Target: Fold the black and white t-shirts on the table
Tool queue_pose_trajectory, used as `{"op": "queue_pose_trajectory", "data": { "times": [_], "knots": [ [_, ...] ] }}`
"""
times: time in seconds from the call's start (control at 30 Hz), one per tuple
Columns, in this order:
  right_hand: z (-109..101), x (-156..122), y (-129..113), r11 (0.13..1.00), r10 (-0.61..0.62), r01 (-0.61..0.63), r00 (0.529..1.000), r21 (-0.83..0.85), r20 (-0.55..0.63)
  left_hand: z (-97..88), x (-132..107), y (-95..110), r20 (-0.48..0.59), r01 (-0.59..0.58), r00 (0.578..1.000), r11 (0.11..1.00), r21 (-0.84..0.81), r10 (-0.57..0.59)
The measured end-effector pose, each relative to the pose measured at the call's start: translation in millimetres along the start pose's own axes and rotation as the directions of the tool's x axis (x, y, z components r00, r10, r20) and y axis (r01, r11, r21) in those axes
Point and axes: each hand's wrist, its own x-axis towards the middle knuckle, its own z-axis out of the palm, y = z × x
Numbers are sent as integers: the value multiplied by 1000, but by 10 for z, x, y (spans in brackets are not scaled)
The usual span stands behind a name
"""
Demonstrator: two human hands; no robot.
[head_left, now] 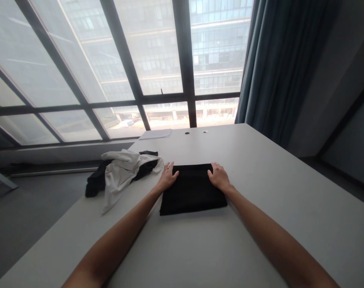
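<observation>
A black piece of cloth (193, 190), folded into a flat rectangle, lies on the white table (196, 248) in front of me. My left hand (168, 177) rests at its far left corner, fingers stretched out and the thumb on the fabric. At the far right corner lies my right hand (219, 176), likewise with fingers extended and its thumb on the cloth. Both hands touch the cloth without wrapping round it. What kind of garment it is, I cannot tell.
Left of the cloth, a crumpled heap of white fabric (122, 172) and black fabric (96, 180) lies by the table's left edge. White paper sheets (155, 134) sit at the far end, near a dark round spot (187, 133). Beyond are windows and a blue curtain (271, 76).
</observation>
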Motion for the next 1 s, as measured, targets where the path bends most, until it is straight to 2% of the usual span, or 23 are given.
{"op": "queue_pose_trajectory", "data": {
  "times": [0.07, 0.2, 0.3, 0.37, 0.43, 0.5, 0.57, 0.73, 0.8, 0.93, 1.0],
  "knots": [
    [-47, -32, -1, 999, 43, -43, 999, 27, 15, -51, -34, -22, -7, 62, 998, 995, -79, -63],
    [-139, -120, 50, 989, 98, -106, 992, 98, 84, -233, -181, -22, 13, 103, 995, 953, -285, -104],
    [-217, -189, 103, 972, 120, -145, 983, 183, 141, -428, -375, 23, 150, 206, 977, 839, -503, -150],
    [-257, -233, 127, 954, 147, -184, 975, 237, 166, -563, -510, 67, 292, 331, 938, 736, -590, -188],
    [-274, -279, 140, 926, 158, -215, 968, 311, 197, -680, -618, 112, 410, 446, 884, 661, -603, -223],
    [-269, -324, 141, 888, 143, -226, 964, 400, 226, -760, -682, 150, 485, 520, 841, 606, -602, -239],
    [-256, -365, 131, 844, 124, -232, 962, 483, 244, -795, -703, 178, 523, 553, 820, 558, -619, -233],
    [-261, -434, 75, 721, 155, -291, 952, 628, 263, -743, -680, 229, 477, 546, 835, 515, -661, -273],
    [-284, -444, 68, 634, 192, -342, 938, 694, 287, -704, -689, 260, 454, 527, 849, 494, -692, -271],
    [-357, -403, 161, 411, 288, -465, 882, 784, 372, -590, -750, 368, 430, 463, 885, 419, -781, -177],
    [-416, -348, 280, 359, 304, -483, 870, 799, 389, -484, -767, 447, 412, 425, 903, 400, -812, -124]
  ]
}}
